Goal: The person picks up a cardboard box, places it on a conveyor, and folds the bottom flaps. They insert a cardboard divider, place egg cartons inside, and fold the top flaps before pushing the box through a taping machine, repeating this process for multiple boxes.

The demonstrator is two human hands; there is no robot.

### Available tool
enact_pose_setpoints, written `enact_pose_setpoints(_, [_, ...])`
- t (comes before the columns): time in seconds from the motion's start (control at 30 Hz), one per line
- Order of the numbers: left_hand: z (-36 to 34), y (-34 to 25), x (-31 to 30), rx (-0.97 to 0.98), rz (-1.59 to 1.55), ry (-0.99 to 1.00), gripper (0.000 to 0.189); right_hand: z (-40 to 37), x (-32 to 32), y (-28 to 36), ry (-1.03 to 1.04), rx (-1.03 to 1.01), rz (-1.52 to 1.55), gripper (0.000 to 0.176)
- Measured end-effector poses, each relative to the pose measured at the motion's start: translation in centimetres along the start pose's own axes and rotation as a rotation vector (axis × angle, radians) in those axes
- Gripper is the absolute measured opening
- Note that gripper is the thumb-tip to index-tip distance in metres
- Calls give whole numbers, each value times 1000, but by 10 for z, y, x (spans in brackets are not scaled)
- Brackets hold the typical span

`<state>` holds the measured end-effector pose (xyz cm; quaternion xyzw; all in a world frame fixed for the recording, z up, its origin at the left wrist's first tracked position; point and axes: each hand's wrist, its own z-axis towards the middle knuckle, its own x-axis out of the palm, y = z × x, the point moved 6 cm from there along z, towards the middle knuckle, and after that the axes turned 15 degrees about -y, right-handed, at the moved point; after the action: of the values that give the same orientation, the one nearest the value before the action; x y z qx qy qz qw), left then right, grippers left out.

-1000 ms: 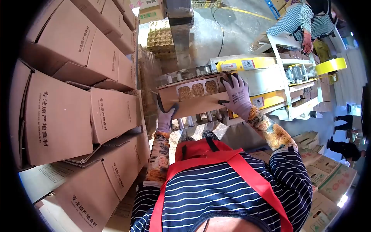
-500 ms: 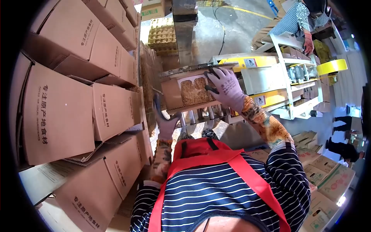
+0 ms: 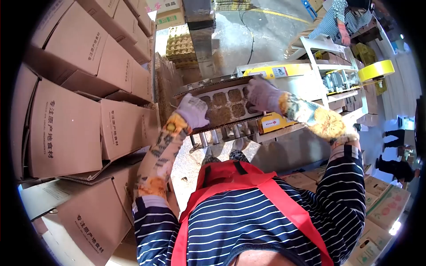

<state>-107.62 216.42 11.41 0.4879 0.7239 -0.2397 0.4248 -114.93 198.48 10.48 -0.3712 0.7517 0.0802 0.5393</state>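
Note:
An open cardboard box [image 3: 179, 95] lies on a roller conveyor in front of me. Inside it sits a white divider [image 3: 227, 100] with several square cells, and brown, shredded-looking filling shows through them. My left hand [image 3: 193, 111], in a pale glove, is closed over the divider's left end, with its fingertips partly hidden inside the box. At the opposite end my right hand [image 3: 265, 94], gloved alike, grips the divider with bent fingers close to the far wall.
Large printed cartons [image 3: 66, 128] are stacked along my left. A metal post [image 3: 200, 44] and piled egg trays [image 3: 180, 44] stand beyond the box. To the right are a white-framed machine with yellow tape [image 3: 376, 71] and a co-worker [image 3: 344, 22]. More cartons [image 3: 386, 199] sit at lower right.
My left hand has moved from beside the box, fingers spread, onto the divider's left end. More of the divider's cells now show. My right hand stays at the right end, its fingers more bent.

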Motion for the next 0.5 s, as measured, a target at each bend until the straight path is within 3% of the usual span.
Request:
enact_pose_setpoints(0.07, [-9,12,19,-108,-35,-19,53,-35,-9,-25,-268,406,242,28])
enact_pose_setpoints(0.1, [-17,25,18,-251,-126,-282,51,-47,10,-23,-479,451,247,44])
enact_pose_setpoints(0.13, [-27,32,16,-396,-213,-548,50,-46,19,-15,-486,451,245,44])
enact_pose_setpoints(0.17, [-35,30,17,-445,-332,-778,50,-50,16,-10,-651,519,262,50])
enact_pose_setpoints(0.2, [-33,25,26,-444,-325,-778,50,-58,12,-8,-813,585,280,57])
enact_pose_setpoints(0.27, [-48,21,14,-438,-474,-1229,52,-55,11,-9,-767,627,323,63])
enact_pose_setpoints(0.5, [-49,14,11,-376,-315,-1240,60,-58,9,-14,-760,542,309,61])
